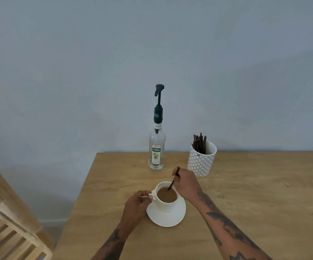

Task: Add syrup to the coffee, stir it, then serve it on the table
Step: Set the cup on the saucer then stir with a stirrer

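Right hand [186, 182] pinches the stirrer [173, 180] in the coffee [166, 194]; left hand [136, 204] grips the cup [166, 205] handle. Cup's nearly full, so brisk stirring likely slops onto the saucer [167, 218].

Both forearms are showing bare, no sleeves, dark tattoo patterns running up from wrists behind left hand [136, 204] and right hand [186, 182]; no rings or watch showing.

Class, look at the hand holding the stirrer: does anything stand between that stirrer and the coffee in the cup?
Nothing visible does. The right hand holds the stirrer with its lower end already dipped in the coffee. The left hand is at the handle of the cup, beside the path. The syrup bottle stands behind.
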